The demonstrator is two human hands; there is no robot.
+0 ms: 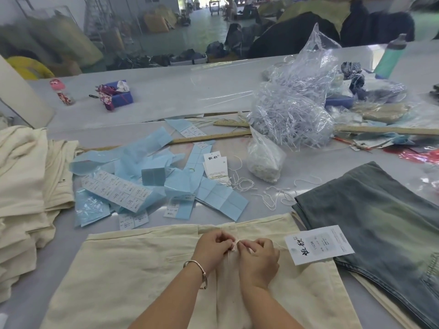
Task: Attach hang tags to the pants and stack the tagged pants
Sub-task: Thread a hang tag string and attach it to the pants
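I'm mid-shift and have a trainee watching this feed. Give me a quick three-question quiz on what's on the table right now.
1. True or false: both hands are working at the waistband of the cream pants.
2. Which side of the hands does the white hang tag lie on: the person's left or right?
3. Multiple choice: the folded cream stack sits at A) the left edge, B) the far side by the plastic bag, C) on the grey-green jeans.

Key: 1 true: the left hand and right hand pinch something small there. 2 right. 3 A.
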